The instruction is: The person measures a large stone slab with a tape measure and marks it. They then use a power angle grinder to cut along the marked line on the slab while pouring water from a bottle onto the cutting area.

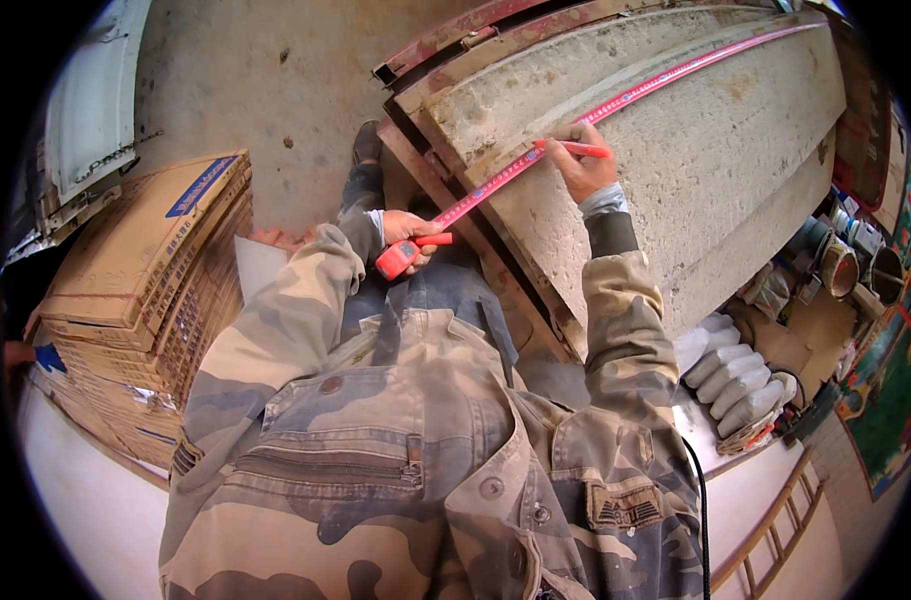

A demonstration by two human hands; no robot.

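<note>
The left hand (408, 232) is closed around the red tape measure case (400, 258), its tape (616, 100) pulled out along the top of a pale stone slab (716, 150) resting on a rusty metal frame (446, 175). The right hand (582, 160) pinches a red pencil (574, 148), tip at the tape's edge. The measuring looks set up; I can't make out any mark on the slab. Stacked cardboard boxes (146, 270) stand nearby.

Rough, matt, pitted stone on the pale slab (696, 150), edged by rusty painted metal on the frame (446, 170). Glossy red plastic on the tape measure case (398, 258) and pen (574, 149). Matt corrugated card on the stacked boxes (136, 260); soft camouflage cloth on the jacket (416, 450).
</note>
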